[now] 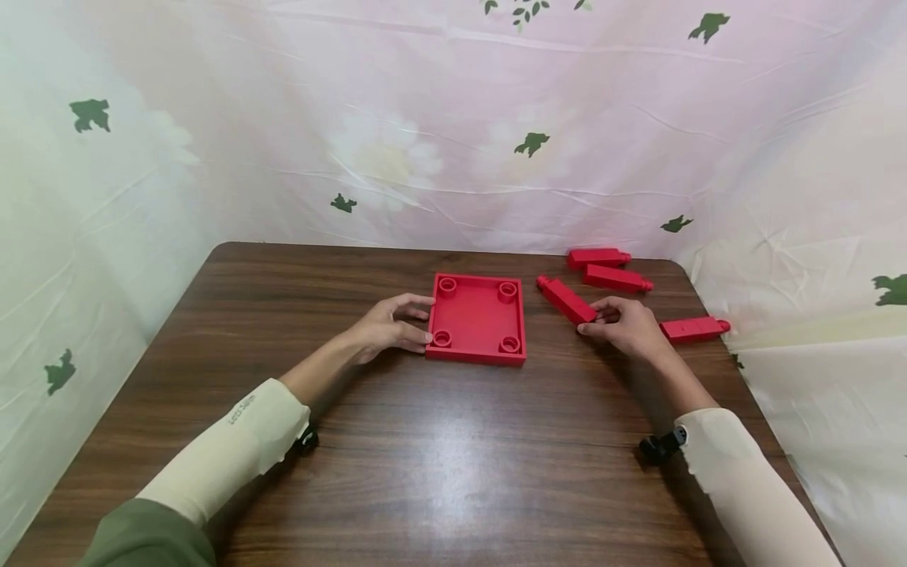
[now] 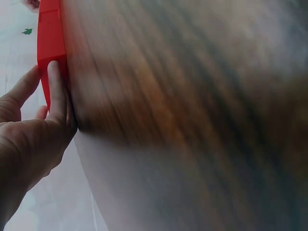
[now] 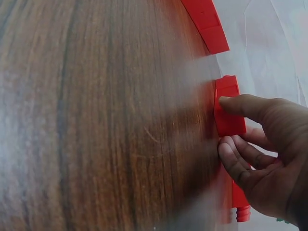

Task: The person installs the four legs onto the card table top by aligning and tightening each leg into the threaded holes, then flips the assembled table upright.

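A red square tabletop (image 1: 485, 319) lies on the brown table with its raised rim upward and a round socket in each corner. Against its left edge rests my left hand (image 1: 392, 324), fingers spread and fairly straight. In the left wrist view, fingertips of the left hand (image 2: 41, 122) touch the side of the red tabletop (image 2: 50, 36). To its right, my right hand (image 1: 627, 324) pinches the near end of a red leg (image 1: 564, 299), whose threaded tip points away to the left. The right wrist view shows the thumb of the right hand (image 3: 269, 144) against that leg (image 3: 230, 108).
Two more red legs, one at the table's back edge (image 1: 597, 257) and one just nearer (image 1: 616, 278), lie beyond the right hand. Another red leg (image 1: 693, 329) lies right of it, by the table's edge. A patterned cloth (image 1: 425, 118) hangs behind the table.
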`<action>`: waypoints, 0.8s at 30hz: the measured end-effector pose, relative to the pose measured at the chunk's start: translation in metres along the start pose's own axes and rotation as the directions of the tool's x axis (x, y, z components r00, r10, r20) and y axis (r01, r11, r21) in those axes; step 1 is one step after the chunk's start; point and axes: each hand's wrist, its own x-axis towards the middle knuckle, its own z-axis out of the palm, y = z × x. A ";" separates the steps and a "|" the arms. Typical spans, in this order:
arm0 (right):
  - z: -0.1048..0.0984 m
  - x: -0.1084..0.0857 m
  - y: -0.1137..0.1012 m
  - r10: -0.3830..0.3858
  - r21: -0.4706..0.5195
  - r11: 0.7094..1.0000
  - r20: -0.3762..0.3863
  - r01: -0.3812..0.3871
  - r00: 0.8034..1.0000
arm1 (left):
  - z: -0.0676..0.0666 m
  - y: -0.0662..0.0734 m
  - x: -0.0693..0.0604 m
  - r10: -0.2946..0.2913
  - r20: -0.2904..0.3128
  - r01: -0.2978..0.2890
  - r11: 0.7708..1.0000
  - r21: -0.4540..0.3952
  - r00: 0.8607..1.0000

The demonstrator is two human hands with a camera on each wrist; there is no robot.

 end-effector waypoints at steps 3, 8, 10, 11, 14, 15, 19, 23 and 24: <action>0.000 0.000 -0.001 -0.002 0.008 1.000 -0.005 0.002 1.000 | -0.001 0.000 0.000 0.000 0.000 0.000 1.000 -0.009 1.000; 0.000 -0.001 -0.001 -0.004 0.046 0.999 -0.035 0.006 0.999 | -0.002 0.000 0.001 0.002 0.004 -0.001 1.000 -0.025 1.000; 0.000 0.000 -0.001 -0.008 0.065 0.998 -0.050 0.011 0.999 | -0.001 0.000 0.001 0.000 0.004 0.000 1.000 -0.031 1.000; 0.000 0.001 0.000 -0.009 0.075 0.997 -0.058 0.013 0.998 | -0.001 -0.001 0.001 0.000 0.003 0.000 0.999 -0.034 1.000; 0.000 0.003 0.000 0.007 0.121 0.993 -0.077 0.002 0.997 | 0.000 -0.001 0.001 0.002 0.002 -0.002 0.999 -0.038 1.000; 0.000 0.004 0.001 0.017 0.143 0.990 -0.080 -0.006 0.997 | 0.000 -0.001 0.001 0.003 0.003 -0.003 0.999 -0.038 1.000; 0.001 0.007 0.003 0.075 0.262 0.964 -0.082 -0.051 0.994 | 0.001 -0.002 0.001 0.010 0.004 -0.010 0.999 -0.043 1.000; 0.003 0.011 0.005 0.134 0.561 0.824 -0.061 -0.077 0.989 | 0.002 -0.003 -0.001 0.017 0.007 -0.017 0.999 -0.050 1.000; 0.003 0.012 0.004 0.140 0.654 0.753 -0.056 -0.069 0.989 | 0.002 -0.004 -0.002 0.019 0.009 -0.019 0.998 -0.051 1.000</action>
